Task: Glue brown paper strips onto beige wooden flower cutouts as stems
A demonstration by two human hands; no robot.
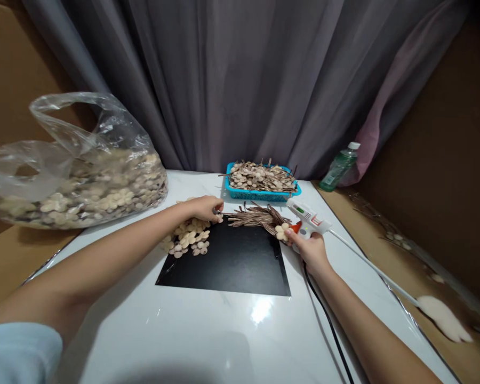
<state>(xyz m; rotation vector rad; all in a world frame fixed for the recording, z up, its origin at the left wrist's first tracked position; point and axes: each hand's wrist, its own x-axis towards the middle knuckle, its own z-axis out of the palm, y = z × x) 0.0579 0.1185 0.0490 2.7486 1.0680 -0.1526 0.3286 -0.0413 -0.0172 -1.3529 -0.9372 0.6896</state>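
My left hand (pixel 206 208) is closed in a pinch at the end of a thin brown stem (pixel 229 214), above a pile of pale flower shapes (pixel 192 234). A bundle of brown stems (pixel 258 216) lies just to its right, at the far edge of a black mat (pixel 232 261). Wrapped round the handle of a white glue gun (pixel 310 217), my right hand (pixel 310 248) also has a pale flower (pixel 282 231) at its thumb and fingertips. The gun has a small green display and an orange trigger.
Behind the mat stands a blue basket (pixel 260 195) heaped with flowers on stems. A clear plastic bag (pixel 104 181) of flowers fills the left side. A green bottle (pixel 340 168) is at the far right. The gun's black cord (pixel 330 314) runs beside my right forearm.
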